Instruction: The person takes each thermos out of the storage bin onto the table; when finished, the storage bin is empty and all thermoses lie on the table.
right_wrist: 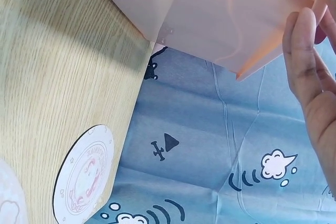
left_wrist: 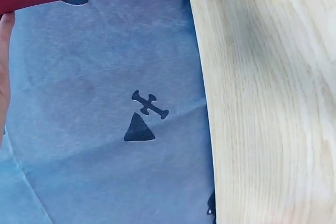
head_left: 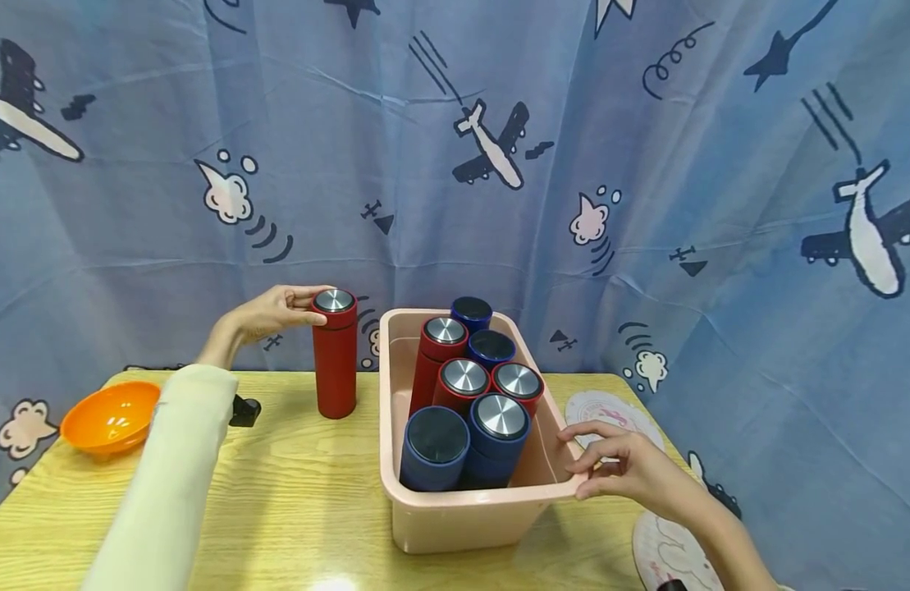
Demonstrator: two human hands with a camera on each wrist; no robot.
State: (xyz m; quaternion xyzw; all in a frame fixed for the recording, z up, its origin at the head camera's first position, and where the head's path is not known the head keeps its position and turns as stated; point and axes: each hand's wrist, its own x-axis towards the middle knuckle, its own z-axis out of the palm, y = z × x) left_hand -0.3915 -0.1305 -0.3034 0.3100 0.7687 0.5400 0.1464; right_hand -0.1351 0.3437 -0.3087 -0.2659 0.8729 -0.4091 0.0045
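Note:
My left hand (head_left: 273,314) grips an upright red thermos (head_left: 337,369) near its silver-topped lid, left of a pink plastic bin (head_left: 462,525). In the head view the thermos's base overlaps the table's far part; its lower body crosses the top of the left wrist view. On the bin's near right corner, my right hand (head_left: 632,468) holds the rim, thumb outside and fingers over the edge. Several thermoses stand inside: red ones with silver lids, such as the tall one (head_left: 445,332), a blue one with a silver lid (head_left: 501,417), and blue ones with dark lids (head_left: 437,439).
An orange bowl (head_left: 111,417) sits at the table's left edge. Round white printed mats (head_left: 676,550) lie right of the bin, one partly behind the right hand. A small black object (head_left: 244,411) shows beside the left sleeve. Behind the wooden table (head_left: 292,509) hangs a blue patterned curtain (head_left: 336,164).

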